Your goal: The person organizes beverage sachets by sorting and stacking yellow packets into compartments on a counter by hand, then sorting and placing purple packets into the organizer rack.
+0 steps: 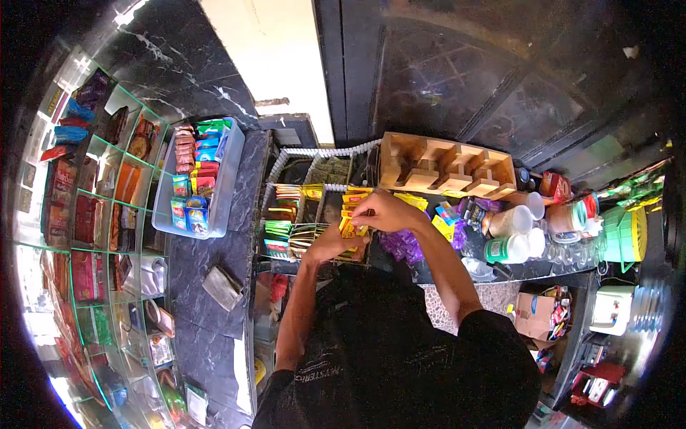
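A divided wire basket (321, 187) stands on the dark counter, its compartments filled with upright sachets. Yellow and red sachets (355, 196) fill its right compartment. My left hand (330, 244) reaches over the front of that compartment, its fingers against the yellow sachets. From the right my right hand (384, 212) bends over the same sachets, with its fingertips pinched together at their top edge. Which sachet each hand holds is too small to make out. Green and white sachets (277, 232) stand in the front left compartment, and orange-topped ones (288, 199) behind them.
On the left are a clear plastic tub (227, 179) of packets and glass shelving (107, 250). A wooden rack (446, 164) stands behind. Purple packets (404, 247), plastic jars (511, 222) and a green basket (618, 232) lie to the right.
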